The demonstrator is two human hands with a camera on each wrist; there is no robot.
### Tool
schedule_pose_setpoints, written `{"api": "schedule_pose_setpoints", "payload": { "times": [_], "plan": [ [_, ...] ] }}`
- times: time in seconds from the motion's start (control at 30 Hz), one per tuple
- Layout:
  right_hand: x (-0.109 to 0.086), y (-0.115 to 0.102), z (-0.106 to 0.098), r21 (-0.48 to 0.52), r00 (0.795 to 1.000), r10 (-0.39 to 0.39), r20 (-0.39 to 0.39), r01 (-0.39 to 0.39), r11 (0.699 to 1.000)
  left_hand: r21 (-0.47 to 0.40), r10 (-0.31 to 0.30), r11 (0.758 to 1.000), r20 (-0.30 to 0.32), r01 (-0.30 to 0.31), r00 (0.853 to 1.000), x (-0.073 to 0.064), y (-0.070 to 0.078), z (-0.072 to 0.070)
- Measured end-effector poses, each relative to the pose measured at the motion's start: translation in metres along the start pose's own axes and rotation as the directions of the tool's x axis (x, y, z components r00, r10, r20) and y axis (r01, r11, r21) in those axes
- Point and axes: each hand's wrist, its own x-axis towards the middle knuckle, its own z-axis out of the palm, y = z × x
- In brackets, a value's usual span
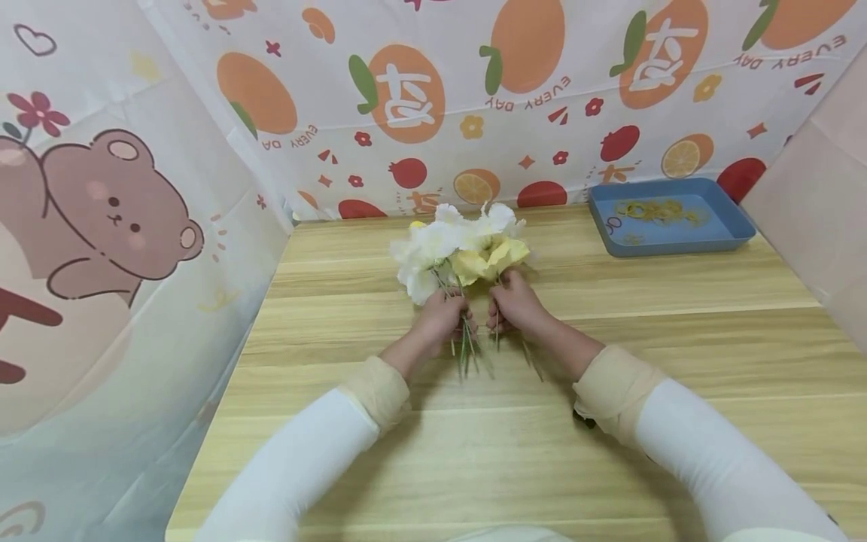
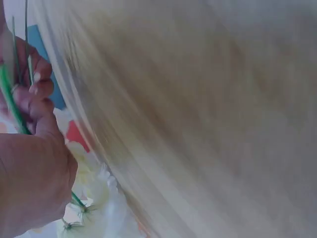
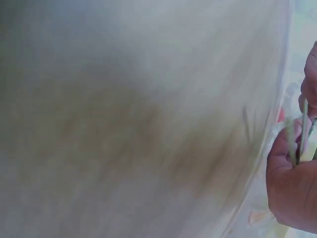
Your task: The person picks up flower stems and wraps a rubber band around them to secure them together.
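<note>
Both hands hold artificial flowers by their thin green stems above the wooden table. My left hand (image 1: pixel 442 315) grips several stems (image 1: pixel 466 350) topped by white flowers (image 1: pixel 433 252). Close beside it, my right hand (image 1: pixel 516 305) grips stems under the pale yellow flowers (image 1: pixel 489 260). The blossoms of the two bunches touch and overlap, and the stem ends point down toward me. In the left wrist view a thick green stem (image 2: pixel 12 101) runs through the left hand (image 2: pixel 34 168). The right wrist view shows the right hand (image 3: pixel 292 183) curled round stems at the edge.
A blue tray (image 1: pixel 677 245) with several yellowish rubber bands (image 1: pixel 660 211) stands at the back right of the wooden table (image 1: pixel 474 467). A small dark object (image 1: pixel 584 420) lies by the right cuff. Printed cloths (image 1: pixel 325 98) hang behind and at the sides.
</note>
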Motion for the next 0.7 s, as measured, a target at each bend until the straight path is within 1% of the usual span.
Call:
{"api": "schedule_pose_setpoints", "payload": {
  "times": [0.13,0.2,0.27,0.4,0.47,0.57,0.63,0.7],
  "plan": [
    [-0.003,-0.002,0.001,0.068,0.999,-0.014,-0.043,0.017,0.998,-0.092,0.035,0.995,-0.02,-0.037,0.999,-0.004,-0.003,0.006],
    [-0.004,-0.003,0.002,0.111,0.997,-0.031,-0.069,0.038,0.993,-0.103,0.06,0.993,-0.032,-0.063,0.998,-0.007,-0.004,0.009],
    [-0.005,-0.004,0.003,0.15,0.994,-0.053,-0.093,0.066,0.986,-0.075,0.089,0.993,-0.037,-0.092,0.995,-0.009,-0.005,0.011],
    [-0.008,-0.007,0.008,0.241,0.988,-0.066,-0.137,0.098,0.966,0.021,0.134,0.991,-0.04,-0.133,0.99,-0.013,-0.007,0.017],
    [-0.011,-0.009,0.012,0.285,0.988,-0.064,-0.141,0.102,0.953,0.033,0.149,0.988,-0.04,-0.148,0.988,-0.015,-0.008,0.02],
    [-0.015,-0.012,0.018,0.329,0.99,-0.072,-0.124,0.109,0.938,0.031,0.17,0.985,-0.049,-0.168,0.984,-0.018,-0.007,0.027],
    [-0.019,-0.014,0.021,0.334,0.99,-0.085,-0.114,0.119,0.935,0.053,0.204,0.978,-0.06,-0.201,0.977,-0.02,-0.007,0.03],
    [-0.021,-0.015,0.022,0.312,0.988,-0.099,-0.117,0.131,0.941,0.104,0.263,0.961,-0.057,-0.257,0.963,-0.021,-0.008,0.033]
  ]
}}
